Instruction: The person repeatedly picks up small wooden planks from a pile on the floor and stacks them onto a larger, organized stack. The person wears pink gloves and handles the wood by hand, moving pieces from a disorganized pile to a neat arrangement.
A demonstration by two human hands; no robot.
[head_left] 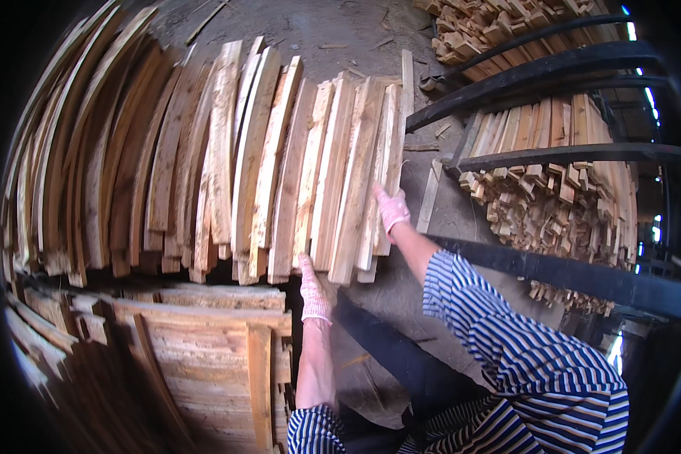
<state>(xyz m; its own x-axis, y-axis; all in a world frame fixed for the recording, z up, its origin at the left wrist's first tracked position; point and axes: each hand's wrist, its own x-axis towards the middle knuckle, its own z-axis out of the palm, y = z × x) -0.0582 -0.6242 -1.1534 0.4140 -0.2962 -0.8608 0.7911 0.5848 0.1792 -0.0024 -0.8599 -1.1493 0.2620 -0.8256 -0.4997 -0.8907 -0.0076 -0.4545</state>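
Note:
A long row of rough-sawn wooden slats [280, 151] lies side by side in front of me, their near ends uneven. My left hand [315, 293], in a pale pink knit glove, is at the near ends of the slats toward the row's right side. Its thumb presses up against them, and the other fingers are mostly hidden. My right hand [393, 210], gloved the same way, grips the outer edge of the rightmost slats, its thumb lying over the top. Between my two hands are several slats, slightly fanned and tilted.
Below the row at left stands a stack of wide boards [197, 348] with upright battens. Dark metal bars [537, 265] cross the right side. Beyond them are bundled slat piles [552, 181] and another heap [507, 38]. Wood scraps [204, 23] litter the grey floor [318, 30].

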